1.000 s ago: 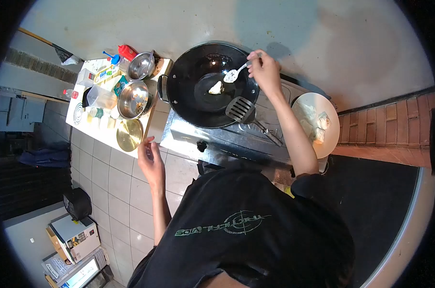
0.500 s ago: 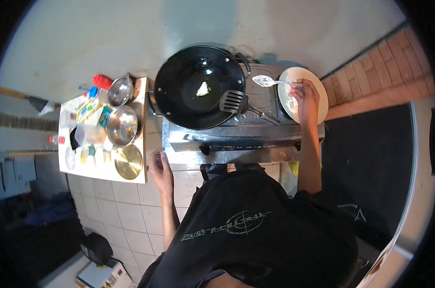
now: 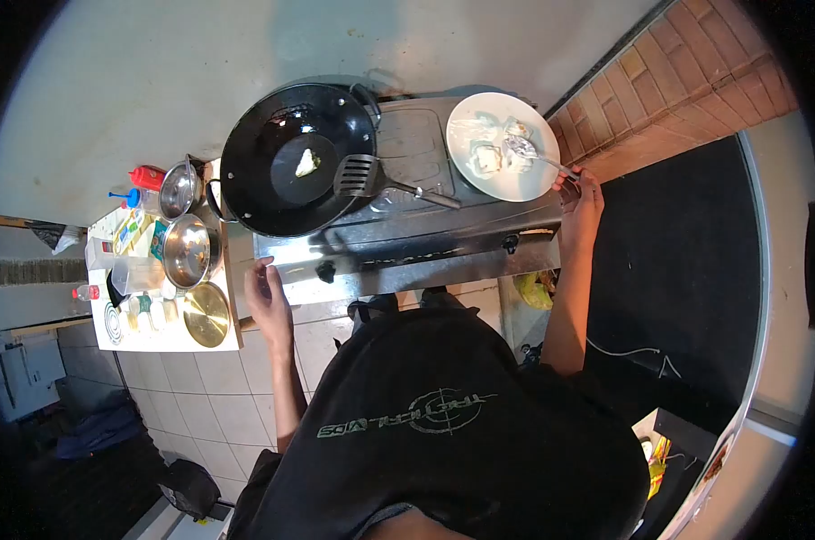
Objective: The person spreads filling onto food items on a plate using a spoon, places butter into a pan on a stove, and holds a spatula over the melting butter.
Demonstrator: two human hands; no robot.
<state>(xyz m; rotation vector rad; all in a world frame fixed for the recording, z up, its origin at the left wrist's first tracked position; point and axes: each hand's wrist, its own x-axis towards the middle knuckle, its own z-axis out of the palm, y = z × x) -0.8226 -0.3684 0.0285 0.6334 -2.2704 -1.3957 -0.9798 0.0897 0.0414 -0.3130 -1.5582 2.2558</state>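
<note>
My right hand (image 3: 584, 198) is closed on the handle of a metal spoon (image 3: 521, 147), beside the near right edge of a white plate (image 3: 466, 169). Over the plate, the spoon's bowl is at several white food pieces (image 3: 487, 159); whether it touches them I cannot tell. Near the stove's front left corner, my left hand (image 3: 268, 301) is held with its fingers loosely bent and apart, nothing in it. A black wok (image 3: 245, 193) sits on the stove with one white piece (image 3: 307, 163) inside. Across its right rim lies a slotted spatula (image 3: 358, 175), its handle reaching over the stove.
The steel stove (image 3: 416, 148) has knobs (image 3: 510, 244) along its front. A side table (image 3: 232, 333) at the left bears metal bowls (image 3: 189, 247), a gold-coloured lid (image 3: 207, 315), a red bottle (image 3: 146, 177) and containers. A brick ledge (image 3: 641, 108) runs along the right.
The spoon has gone from left of the plate to over the food pieces on it. My right hand has moved from above the plate to its right edge. The camera view has shifted.
</note>
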